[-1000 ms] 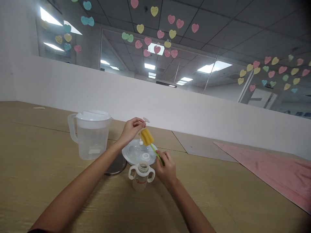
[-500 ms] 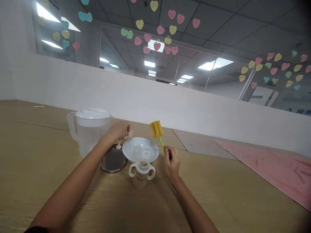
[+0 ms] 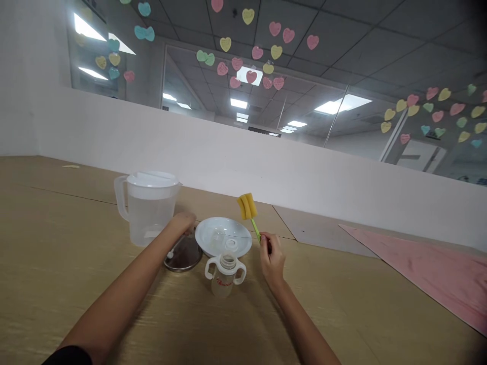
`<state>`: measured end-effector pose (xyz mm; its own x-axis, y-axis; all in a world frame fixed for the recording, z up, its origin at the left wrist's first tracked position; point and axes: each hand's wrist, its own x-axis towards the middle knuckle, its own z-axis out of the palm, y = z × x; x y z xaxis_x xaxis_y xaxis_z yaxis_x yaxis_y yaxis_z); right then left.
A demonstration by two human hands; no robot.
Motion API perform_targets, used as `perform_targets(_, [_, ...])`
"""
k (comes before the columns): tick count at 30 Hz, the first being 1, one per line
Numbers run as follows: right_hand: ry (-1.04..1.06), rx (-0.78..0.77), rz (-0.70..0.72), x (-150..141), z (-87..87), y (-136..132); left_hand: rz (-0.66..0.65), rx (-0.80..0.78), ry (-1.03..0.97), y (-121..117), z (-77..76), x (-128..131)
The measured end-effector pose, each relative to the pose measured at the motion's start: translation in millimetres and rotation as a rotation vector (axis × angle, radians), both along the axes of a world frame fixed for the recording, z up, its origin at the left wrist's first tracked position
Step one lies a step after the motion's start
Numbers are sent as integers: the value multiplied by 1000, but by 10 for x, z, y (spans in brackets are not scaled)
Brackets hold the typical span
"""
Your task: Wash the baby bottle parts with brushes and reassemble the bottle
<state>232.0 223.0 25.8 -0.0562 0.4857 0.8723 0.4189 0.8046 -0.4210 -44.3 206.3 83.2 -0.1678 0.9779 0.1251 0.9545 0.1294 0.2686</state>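
Observation:
My left hand [image 3: 184, 223] is low over a round dark metal tray [image 3: 186, 257], fingers curled and mostly hidden. From under it trails a thin straw with a white weighted end [image 3: 170, 254], part of the bottle's straw mouthpiece; the rest is behind the hand. My right hand [image 3: 272, 256] grips the green handle of a sponge bottle brush [image 3: 247, 206], its yellow head up. Between my hands, a two-handled baby bottle [image 3: 223, 280] stands upright without a top. Behind it, a white bowl [image 3: 203, 243] holds a white ring cap [image 3: 231, 245] and a clear dome-shaped piece [image 3: 218, 237].
A lidded clear plastic pitcher [image 3: 150, 215] stands left of the tray, close to my left forearm. A pink sheet [image 3: 429, 268] covers the table's right side. A white low wall [image 3: 228, 162] runs along the back, with glass above it.
My left hand has carried the straw mouthpiece from above the bowl leftward and down to the metal tray. My right hand has drawn the brush away to the right and holds it upright.

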Motion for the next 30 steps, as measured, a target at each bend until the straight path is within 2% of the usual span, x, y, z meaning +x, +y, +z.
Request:
perform_targets(3, [-7, 1, 6, -2, 9, -5, -13, -36, 101, 47, 95, 62])
perform_targets(6, [-19, -35, -3, 0, 11, -11, -92, -12, 140, 84, 169, 215])
perform_targets(10, [-130, -173, -45, 10, -4, -3, -218, 61, 131, 124, 64, 498])
perform_targets(14, [-233, -233, -118, 11, -16, 25, -246, 47, 117, 169, -104, 641])
perform_targets(16, [-237, -208, -161, 6, -18, 43, -243, 66, 106, 173, -100, 635])
perform_targets(19, [-234, -153, -222, -3, -25, 62, -237, 161, 76, 142, 35, 581])
perform_targets(21, [-227, -138, -263, -8, -38, 66, -235, 294, -17, 113, 159, 543])
perform_targets(25, [-239, -143, -282, -20, -85, 57, -227, 546, -425, 96, 315, 507])
perform_targets(30, [-336, 20, -276, -35, -126, 43, -298, 535, -707, 108, 329, 556])
